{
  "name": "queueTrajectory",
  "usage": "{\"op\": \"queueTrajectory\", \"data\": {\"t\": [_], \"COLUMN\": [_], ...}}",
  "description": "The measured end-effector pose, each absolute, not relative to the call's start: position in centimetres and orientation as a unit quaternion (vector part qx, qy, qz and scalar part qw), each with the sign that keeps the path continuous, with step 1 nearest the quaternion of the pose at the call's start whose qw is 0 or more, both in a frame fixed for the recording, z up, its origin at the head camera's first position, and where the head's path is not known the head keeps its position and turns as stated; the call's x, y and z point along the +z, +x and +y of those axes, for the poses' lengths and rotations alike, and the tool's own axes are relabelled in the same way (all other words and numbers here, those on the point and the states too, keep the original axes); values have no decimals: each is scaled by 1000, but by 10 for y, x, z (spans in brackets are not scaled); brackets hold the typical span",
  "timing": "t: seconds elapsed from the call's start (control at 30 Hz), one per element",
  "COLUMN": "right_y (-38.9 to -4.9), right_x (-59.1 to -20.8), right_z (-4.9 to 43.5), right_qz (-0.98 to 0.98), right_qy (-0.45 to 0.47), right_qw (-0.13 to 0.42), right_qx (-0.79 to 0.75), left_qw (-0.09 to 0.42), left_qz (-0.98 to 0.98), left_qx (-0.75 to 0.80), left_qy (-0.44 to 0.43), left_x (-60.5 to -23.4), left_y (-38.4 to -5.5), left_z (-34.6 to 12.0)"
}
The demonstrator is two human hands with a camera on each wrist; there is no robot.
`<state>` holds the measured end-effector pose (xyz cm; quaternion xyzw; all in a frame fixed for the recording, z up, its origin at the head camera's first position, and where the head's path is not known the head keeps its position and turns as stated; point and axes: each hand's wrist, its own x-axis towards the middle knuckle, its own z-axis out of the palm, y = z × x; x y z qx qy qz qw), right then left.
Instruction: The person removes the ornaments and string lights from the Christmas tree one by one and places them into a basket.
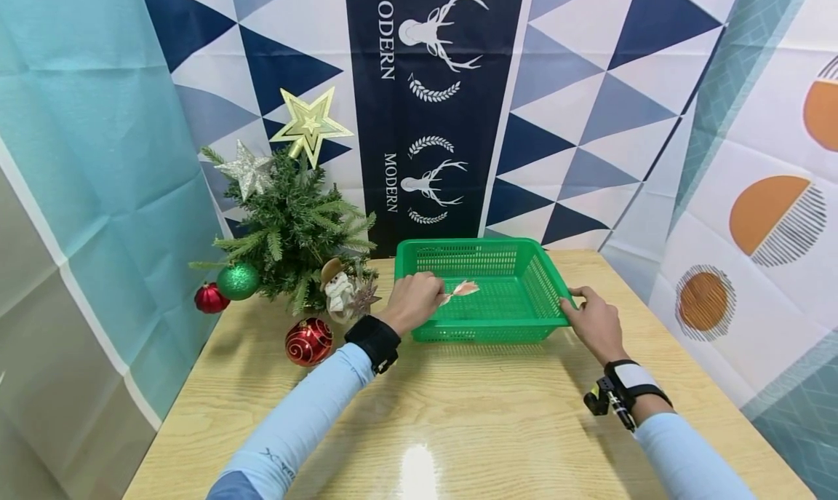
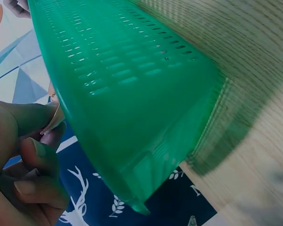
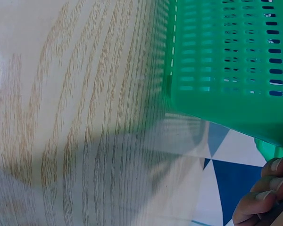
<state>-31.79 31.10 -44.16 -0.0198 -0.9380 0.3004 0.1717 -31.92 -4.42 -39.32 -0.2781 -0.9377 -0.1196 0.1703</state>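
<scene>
A green plastic basket [image 1: 484, 331] with slotted walls stands on the table in front of me. My left hand [image 1: 415, 296] is over its left front corner, pinching a small, thin, pale pink twisted piece [image 1: 465, 288] that flares at its end over the basket. In the left wrist view, only a thin edge of this piece [image 2: 54, 121] shows between thumb and finger; its kind I cannot tell. My right hand [image 1: 597, 324] grips the basket's rim at the right front corner, thumb on the inner side. The right wrist view catches its curled fingertips [image 3: 269, 190] beside the basket wall [image 3: 217, 101].
Left of the basket stands a small Christmas tree [image 1: 294, 223] with a gold star [image 1: 312, 125], a silver star [image 1: 245, 169], a green ball [image 1: 238, 281] and a snowman ornament [image 1: 338, 296]. A red ball [image 1: 309, 342] hangs low near my left wrist. Patterned cloth [image 1: 435, 121] backs the table.
</scene>
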Motion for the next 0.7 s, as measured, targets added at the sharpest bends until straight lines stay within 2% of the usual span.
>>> {"op": "queueTrajectory", "data": {"t": [0.7], "right_y": [-315], "right_x": [-438], "right_z": [311], "right_qz": [-938], "right_qy": [-20], "right_qw": [169], "right_qx": [301], "left_qw": [160], "left_qz": [-939], "left_qx": [-114], "left_qy": [-281], "left_x": [-401], "left_y": [-321], "left_z": [-44]}}
